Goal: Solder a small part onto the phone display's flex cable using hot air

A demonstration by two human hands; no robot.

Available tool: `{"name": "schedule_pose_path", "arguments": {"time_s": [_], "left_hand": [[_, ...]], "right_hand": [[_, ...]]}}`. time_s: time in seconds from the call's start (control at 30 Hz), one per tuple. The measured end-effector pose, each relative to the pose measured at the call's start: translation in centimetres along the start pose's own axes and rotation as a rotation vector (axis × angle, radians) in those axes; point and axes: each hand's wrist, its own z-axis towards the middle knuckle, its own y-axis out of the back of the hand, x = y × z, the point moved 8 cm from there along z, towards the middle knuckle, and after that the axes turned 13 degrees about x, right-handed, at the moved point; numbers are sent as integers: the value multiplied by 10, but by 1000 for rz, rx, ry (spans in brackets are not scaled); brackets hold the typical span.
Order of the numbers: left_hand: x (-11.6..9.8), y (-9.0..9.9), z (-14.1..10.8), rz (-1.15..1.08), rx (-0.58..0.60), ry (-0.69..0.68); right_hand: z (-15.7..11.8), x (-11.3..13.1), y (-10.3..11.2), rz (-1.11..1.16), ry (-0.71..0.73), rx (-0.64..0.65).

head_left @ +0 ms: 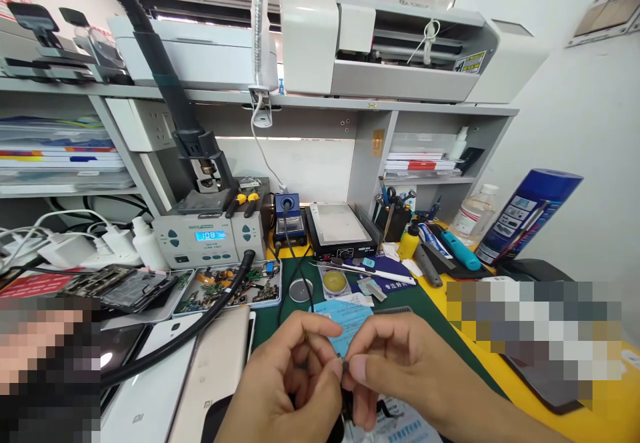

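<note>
Low in the middle of the head view, my left hand [295, 383] and my right hand [400, 359] meet at their fingertips. Thumb and forefinger of each are closed in a pinch on a small dark part [345, 365], too small and covered to name. A thin dark strip seems to hang below it between the hands. Behind the fingertips a blue paper sheet [345, 319] lies on the green mat [267, 336]. Under my right hand is a white printed bag or sheet [407, 423], partly hidden.
Left are phones [155, 376], a tray of circuit boards [277, 296] and a hot-air station [210, 239] with its black hose. A soldering iron stand [289, 223], a heating plate [340, 223] and a tin of yellow paste [335, 283] stand behind. A blue spray can [530, 213] leans right.
</note>
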Motion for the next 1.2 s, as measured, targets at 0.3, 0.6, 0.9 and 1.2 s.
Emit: {"name": "schedule_pose_path", "arguments": {"time_s": [0.3,0.6,0.9,1.2], "left_hand": [[10,-5,7,98,97,-49],[10,-3,12,123,101,-39],[-3,20,9,279,8,-7],[3,26,8,326,0,-2]], "right_hand": [[3,4,4,79,-40,52],[1,7,21,-52,-102,17],[-3,3,35,-256,-333,6],[-4,-6,28,-350,-469,18]]}}
